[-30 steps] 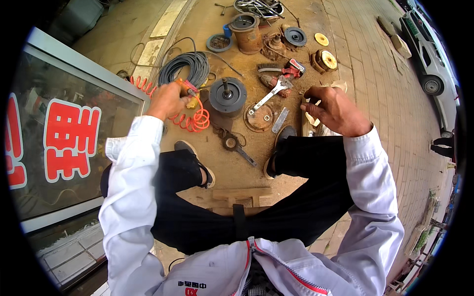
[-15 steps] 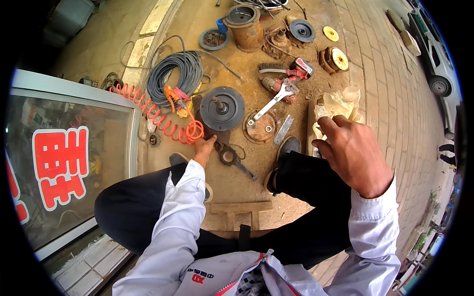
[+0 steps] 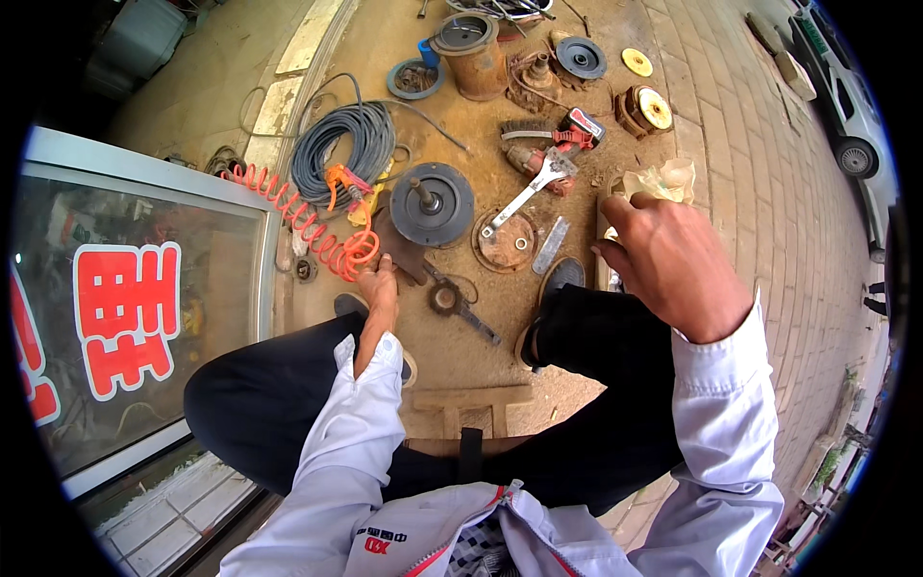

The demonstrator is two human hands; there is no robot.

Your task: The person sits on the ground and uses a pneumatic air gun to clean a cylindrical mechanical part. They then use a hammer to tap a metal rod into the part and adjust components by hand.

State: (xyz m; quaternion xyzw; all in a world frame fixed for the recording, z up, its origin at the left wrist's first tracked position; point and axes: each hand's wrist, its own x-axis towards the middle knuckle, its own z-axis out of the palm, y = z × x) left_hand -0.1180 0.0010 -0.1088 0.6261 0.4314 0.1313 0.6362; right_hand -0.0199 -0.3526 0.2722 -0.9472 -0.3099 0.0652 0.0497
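Observation:
My left hand [image 3: 378,287] is low at the lower end of the orange coiled hose [image 3: 351,252], beside a dark metal piece [image 3: 407,253], fingers partly curled; what they grip is unclear. An orange air gun [image 3: 346,188] lies on the grey cable coil [image 3: 336,144]. My right hand [image 3: 668,255] is loosely bent with thumb apart, over crumpled paper [image 3: 659,178] on a long object it mostly hides. Between them are a black round flanged part with shaft [image 3: 431,216], a silver adjustable wrench [image 3: 524,202], a rusty disc [image 3: 495,250] and a dark lever tool [image 3: 461,313].
A red power tool [image 3: 577,135], rusty cylinder [image 3: 476,72], blue dish [image 3: 415,87] and several discs [image 3: 580,58] stand farther back. A glass door [image 3: 216,240] borders my left; paving and a parked white car [image 3: 856,125] are right. A wooden frame [image 3: 471,399] lies between my legs.
My left hand left the air gun and moved down to the hose's lower loops. My right hand moved down, then slightly back up and left over the paper.

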